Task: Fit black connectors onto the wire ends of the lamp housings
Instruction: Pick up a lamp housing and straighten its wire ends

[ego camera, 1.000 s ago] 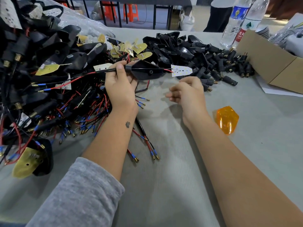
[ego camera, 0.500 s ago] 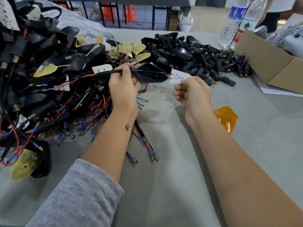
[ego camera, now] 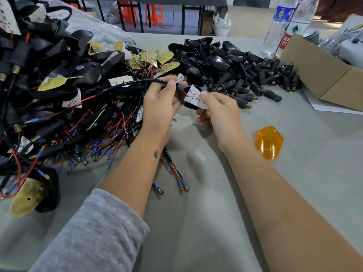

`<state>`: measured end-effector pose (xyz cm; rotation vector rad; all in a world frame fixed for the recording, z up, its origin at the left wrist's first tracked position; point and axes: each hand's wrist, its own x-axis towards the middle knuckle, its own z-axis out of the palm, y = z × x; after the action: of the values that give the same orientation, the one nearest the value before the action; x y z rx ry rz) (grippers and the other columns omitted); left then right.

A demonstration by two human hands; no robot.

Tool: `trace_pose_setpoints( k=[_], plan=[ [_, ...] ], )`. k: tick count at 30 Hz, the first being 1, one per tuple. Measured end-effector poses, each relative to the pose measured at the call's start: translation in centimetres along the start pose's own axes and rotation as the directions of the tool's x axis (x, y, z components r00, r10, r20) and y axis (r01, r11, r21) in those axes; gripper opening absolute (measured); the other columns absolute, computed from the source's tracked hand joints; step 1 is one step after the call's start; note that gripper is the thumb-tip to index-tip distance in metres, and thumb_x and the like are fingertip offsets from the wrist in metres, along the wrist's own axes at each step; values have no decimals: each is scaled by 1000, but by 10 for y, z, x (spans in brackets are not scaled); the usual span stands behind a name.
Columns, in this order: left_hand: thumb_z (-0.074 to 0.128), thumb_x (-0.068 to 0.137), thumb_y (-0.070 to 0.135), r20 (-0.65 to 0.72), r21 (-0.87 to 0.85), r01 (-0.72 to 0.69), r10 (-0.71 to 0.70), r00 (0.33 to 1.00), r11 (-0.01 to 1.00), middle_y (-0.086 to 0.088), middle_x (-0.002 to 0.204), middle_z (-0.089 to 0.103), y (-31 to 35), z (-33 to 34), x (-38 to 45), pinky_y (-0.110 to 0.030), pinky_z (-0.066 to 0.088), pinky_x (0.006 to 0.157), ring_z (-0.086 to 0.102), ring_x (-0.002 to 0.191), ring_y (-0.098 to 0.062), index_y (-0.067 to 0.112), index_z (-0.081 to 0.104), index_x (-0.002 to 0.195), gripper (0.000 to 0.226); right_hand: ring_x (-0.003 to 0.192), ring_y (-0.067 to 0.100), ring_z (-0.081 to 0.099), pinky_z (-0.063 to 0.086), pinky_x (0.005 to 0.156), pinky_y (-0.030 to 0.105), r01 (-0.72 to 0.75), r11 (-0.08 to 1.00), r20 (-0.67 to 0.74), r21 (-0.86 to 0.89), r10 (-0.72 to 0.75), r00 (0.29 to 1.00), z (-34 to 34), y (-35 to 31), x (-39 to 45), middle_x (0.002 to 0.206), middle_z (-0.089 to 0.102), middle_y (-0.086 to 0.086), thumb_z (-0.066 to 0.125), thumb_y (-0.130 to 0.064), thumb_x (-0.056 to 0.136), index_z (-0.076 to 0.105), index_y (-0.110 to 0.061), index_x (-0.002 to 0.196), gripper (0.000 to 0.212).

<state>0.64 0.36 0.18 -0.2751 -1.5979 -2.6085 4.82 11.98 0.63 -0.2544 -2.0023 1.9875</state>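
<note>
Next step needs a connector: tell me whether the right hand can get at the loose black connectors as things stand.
Probably not at once: the right hand pinches the white LED board. The black connectors lie just beyond it on the table, nothing between; freed, it should reach.

Lamp housing (ego camera: 194, 107) in hand: mostly hidden behind the white LED board (ego camera: 193, 96) and both hands. Right hand (ego camera: 220, 112): fingertips tucked under the board, unseen. Wired-housing heap (ego camera: 49, 91): cut off at left edge. Water bottles (ego camera: 279, 26): tops cropped, label print too small to read. Cardboard box (ego camera: 322, 75): runs off right.
</note>
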Motion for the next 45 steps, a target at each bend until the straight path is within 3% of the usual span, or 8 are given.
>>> trace_pose_setpoints(
  k=[7,12,15,19,25,32,37,45],
  plan=[
    [41,104,11,-18,-48,-22,22,1000,999,-9,92,72,-1,-3,2,-31,56,77,70,92,-20,14,57,96,18,55,15,51,40,58,27,66,972,-20,-225,-72,997,4,6,0,61,59,-1,53,-29,98,63,3,77,40],
    [46,102,9,-18,-87,3,-5,1000,996,-7,89,72,0,-5,4,-33,56,80,70,93,-20,14,57,95,14,65,23,49,36,64,33,65,964,-17,-259,-72,997,5,6,-1,76,62,21,52,-28,98,59,8,81,41],
    [58,92,1,41,-29,10,-8,999,1000,-7,91,72,0,-4,1,-36,56,85,69,94,-21,16,56,97,15,65,21,51,37,63,32,28,964,-28,-264,-37,999,4,6,-1,73,58,9,51,-25,98,60,3,79,35],
    [58,86,-15,74,53,-18,14,997,998,-14,96,66,-1,0,-4,-48,49,100,62,97,-26,11,54,103,31,72,22,58,45,67,34,44,956,-44,-290,-59,997,4,5,-1,74,60,-1,51,-18,97,58,-25,73,26],
    [56,90,-11,65,35,15,-17,998,999,-9,95,67,4,2,-7,-45,50,100,63,100,-23,12,55,101,26,80,31,63,54,77,46,121,942,-105,-312,-160,981,5,6,-4,82,65,12,59,-17,94,55,-23,83,14],
    [59,92,-4,58,50,64,-67,996,997,-6,97,72,3,0,-6,-33,57,87,69,99,-21,11,56,105,21,76,4,52,38,63,14,198,884,-194,-423,-302,933,-2,8,-2,89,61,-7,70,-23,86,62,-25,81,9],
    [59,93,2,61,101,53,-59,996,993,-8,98,74,2,-2,-4,-38,56,89,70,99,-22,14,57,105,17,86,3,46,37,66,9,249,843,-171,-476,-366,915,-2,8,-2,104,47,-7,76,-20,78,53,-31,94,30],
    [41,103,13,-10,199,32,-31,999,979,-5,78,73,6,-1,-4,-27,55,72,69,81,-22,13,56,94,18,50,6,37,33,52,22,283,915,93,-288,-267,959,-1,5,-5,55,44,-5,66,6,72,60,-20,83,29]
  ],
)
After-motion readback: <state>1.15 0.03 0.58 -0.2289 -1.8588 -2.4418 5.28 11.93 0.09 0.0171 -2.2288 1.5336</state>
